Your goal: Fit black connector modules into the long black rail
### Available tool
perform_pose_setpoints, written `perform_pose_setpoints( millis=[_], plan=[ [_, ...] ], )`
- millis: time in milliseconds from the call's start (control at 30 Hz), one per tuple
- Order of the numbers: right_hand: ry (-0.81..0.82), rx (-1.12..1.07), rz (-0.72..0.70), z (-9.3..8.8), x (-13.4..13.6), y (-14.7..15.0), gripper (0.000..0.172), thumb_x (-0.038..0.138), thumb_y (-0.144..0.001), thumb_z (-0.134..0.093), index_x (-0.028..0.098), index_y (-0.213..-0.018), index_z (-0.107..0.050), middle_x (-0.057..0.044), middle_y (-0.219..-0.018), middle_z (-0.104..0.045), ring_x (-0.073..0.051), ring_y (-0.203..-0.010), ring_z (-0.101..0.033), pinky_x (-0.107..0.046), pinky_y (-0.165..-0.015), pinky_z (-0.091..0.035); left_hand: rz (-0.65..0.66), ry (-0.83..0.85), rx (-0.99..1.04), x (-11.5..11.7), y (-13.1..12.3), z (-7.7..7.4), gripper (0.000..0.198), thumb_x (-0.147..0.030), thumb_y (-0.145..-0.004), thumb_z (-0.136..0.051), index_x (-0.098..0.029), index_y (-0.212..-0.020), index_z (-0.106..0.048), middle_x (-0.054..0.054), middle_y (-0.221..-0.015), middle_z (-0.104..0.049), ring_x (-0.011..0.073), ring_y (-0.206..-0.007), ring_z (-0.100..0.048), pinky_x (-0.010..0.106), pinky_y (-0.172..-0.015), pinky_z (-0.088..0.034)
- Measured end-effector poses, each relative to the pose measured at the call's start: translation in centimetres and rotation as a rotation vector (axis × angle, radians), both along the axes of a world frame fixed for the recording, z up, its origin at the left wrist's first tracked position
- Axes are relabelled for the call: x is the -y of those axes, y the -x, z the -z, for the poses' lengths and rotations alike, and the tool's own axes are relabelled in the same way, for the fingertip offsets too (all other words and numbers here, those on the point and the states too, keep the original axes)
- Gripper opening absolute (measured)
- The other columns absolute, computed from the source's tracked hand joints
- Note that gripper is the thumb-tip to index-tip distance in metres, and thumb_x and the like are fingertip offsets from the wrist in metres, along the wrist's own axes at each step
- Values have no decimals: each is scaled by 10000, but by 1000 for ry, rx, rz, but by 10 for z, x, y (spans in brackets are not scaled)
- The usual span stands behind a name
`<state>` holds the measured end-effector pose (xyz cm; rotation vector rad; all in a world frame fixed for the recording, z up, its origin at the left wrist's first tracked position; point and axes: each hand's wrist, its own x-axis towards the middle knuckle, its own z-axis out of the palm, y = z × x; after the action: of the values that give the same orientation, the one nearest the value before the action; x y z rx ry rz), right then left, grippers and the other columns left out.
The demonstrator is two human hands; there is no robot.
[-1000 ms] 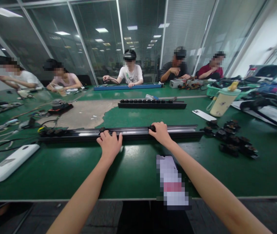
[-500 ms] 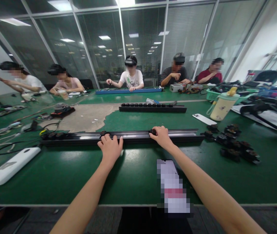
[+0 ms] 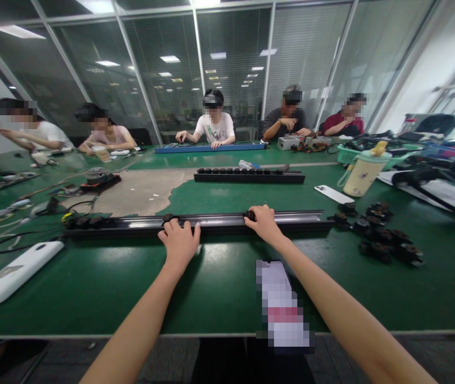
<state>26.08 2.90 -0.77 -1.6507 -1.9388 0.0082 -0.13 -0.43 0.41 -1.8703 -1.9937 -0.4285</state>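
Note:
A long black rail (image 3: 219, 220) with a shiny inner channel lies across the table in front of me. My left hand (image 3: 179, 240) is curled over its near edge, thumb apart from the fingers. A small black module (image 3: 168, 217) sits in the channel at those fingertips. Farther right, my right hand (image 3: 264, 223) pinches another small black module (image 3: 250, 215) on the rail, partly hidden by the fingers. Several similar modules (image 3: 91, 221) sit together at the rail's left end.
Loose black modules (image 3: 381, 234) lie to the right. Behind stands a second black rail (image 3: 251, 178) carrying several modules. A phone (image 3: 285, 298) lies between my forearms, a white power bank-like slab (image 3: 19, 272) at left. A white phone (image 3: 333, 194) and a cup (image 3: 365, 173) are at right. Co-workers sit opposite.
The whole view has shifted slightly left. Both hands keep their places on the rail, with no clear movement of the modules. Across the table, a co-worker's hand has lowered a little.

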Motion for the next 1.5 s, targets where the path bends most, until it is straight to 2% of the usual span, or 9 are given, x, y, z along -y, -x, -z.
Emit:
perform_pose_setpoints(
  millis=[367,767,1500],
  plan=[
    [22,13,2,-4,2,-1,232,383,-898,-558,190,-980,-657,-108,-932,-696,-286,-963,-511,-381,-820,-306,-2,3,-6,1,-1,-2,574,-489,-968,-304,-117,-1113,-716,256,-1286,-490,390,-1150,-415,506,-894,-327],
    [-4,51,27,1,-1,-3,228,364,-894,-563,176,-980,-658,-110,-987,-703,-277,-972,-513,-363,-802,-294,-1,-9,-3,-2,0,2,580,-495,-976,-300,-113,-1126,-710,247,-1292,-491,384,-1167,-404,499,-907,-319],
    [-24,46,27,3,-2,-6,209,362,-879,-571,180,-941,-651,-105,-951,-696,-272,-952,-511,-361,-794,-294,1,-8,-1,-1,1,2,576,-497,-973,-310,-112,-1120,-712,248,-1288,-495,388,-1156,-410,498,-897,-321]
  ],
)
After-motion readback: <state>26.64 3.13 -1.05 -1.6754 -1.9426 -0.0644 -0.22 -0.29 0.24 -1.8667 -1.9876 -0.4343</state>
